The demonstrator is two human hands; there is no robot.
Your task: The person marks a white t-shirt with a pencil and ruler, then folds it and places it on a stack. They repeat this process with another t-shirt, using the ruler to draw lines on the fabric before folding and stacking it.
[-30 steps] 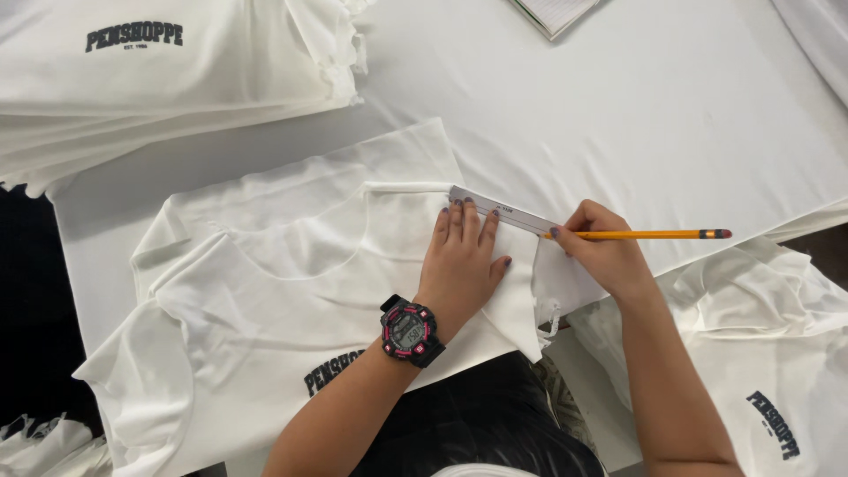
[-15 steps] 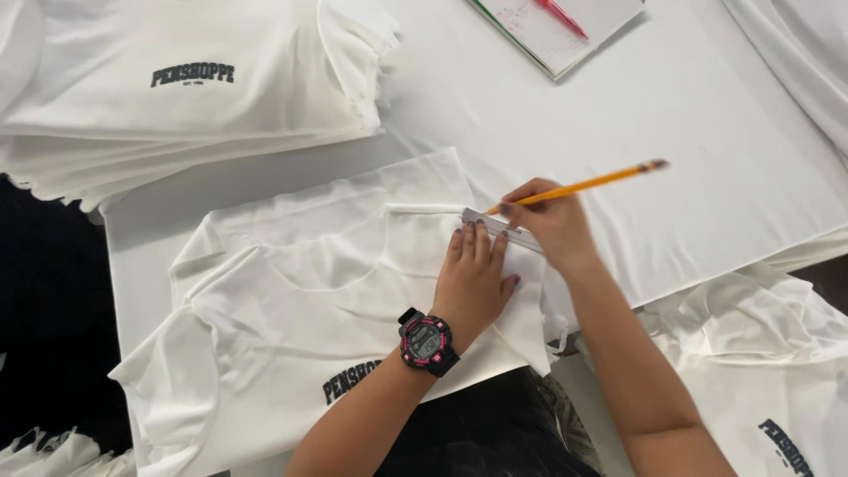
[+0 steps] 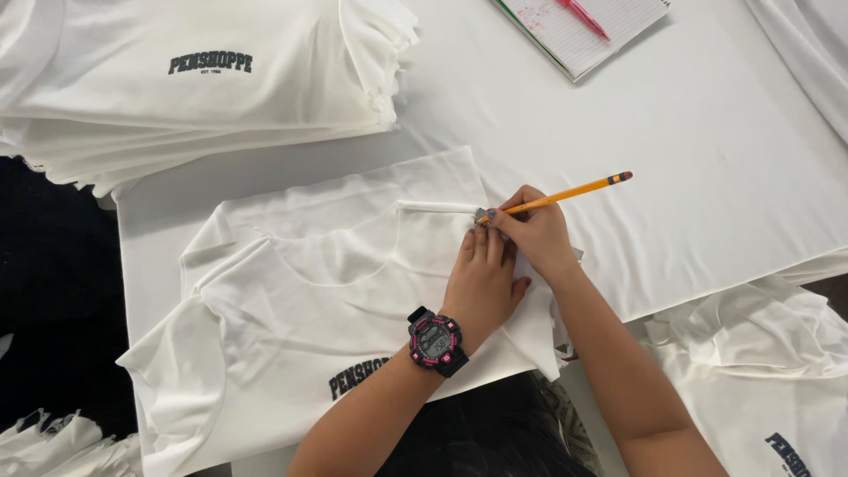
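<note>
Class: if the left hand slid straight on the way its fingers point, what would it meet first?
Likely the right hand holding the pencil: the left hand already reaches its fingertips.

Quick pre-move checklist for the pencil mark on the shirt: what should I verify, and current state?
1. Left hand pressing the shirt flat: ok.
2. Pencil held in right hand, tip down at the shoulder seam: ok.
3. Ruler lined up on the seam: cannot tell, mostly hidden under the fingers.
4. Fabric smooth at the mark: cannot tell, hands cover it.
5. Shirt stack apart from the work area: ok.
6. Notebook with its pen on the table: ok.
</note>
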